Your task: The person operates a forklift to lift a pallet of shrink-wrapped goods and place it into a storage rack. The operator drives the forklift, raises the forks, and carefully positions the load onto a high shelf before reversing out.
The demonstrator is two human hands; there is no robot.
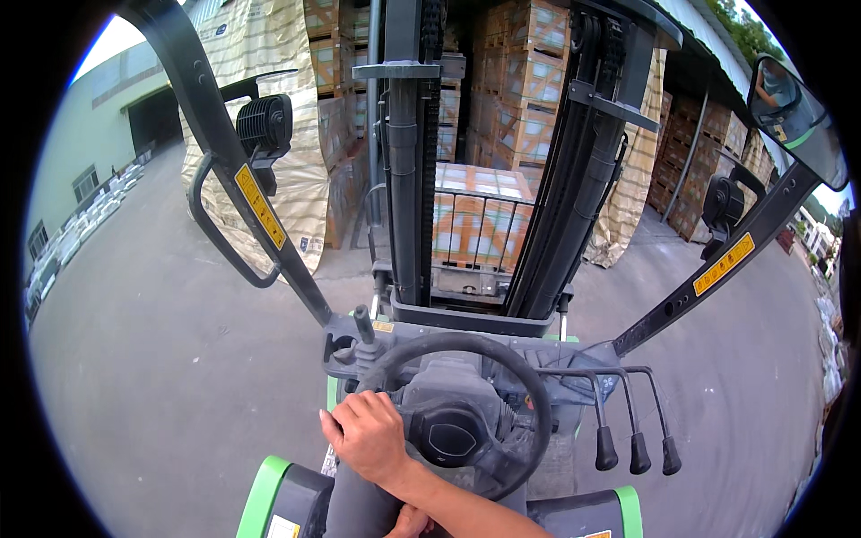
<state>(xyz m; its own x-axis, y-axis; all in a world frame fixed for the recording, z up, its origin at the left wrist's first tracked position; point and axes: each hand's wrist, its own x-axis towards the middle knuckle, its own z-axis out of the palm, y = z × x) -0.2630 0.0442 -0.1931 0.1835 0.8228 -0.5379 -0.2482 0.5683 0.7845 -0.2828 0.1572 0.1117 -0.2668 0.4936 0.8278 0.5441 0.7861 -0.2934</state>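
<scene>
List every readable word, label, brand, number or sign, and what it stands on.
No words legible.
Yellow pictogram sticker, left post: too small.
Second pictogram sticker, right post: too small.
Dash label: too small.
White label, left fender: too small.
Tarp mark: blurred.
Wheel-hub mark: too small.

Far left, I see a pale green warehouse (pixel 106 148) fronted by white bundles (pixel 97 203); far right, wooden crates (pixel 715 170) and leafy trees (pixel 749 32).
</scene>
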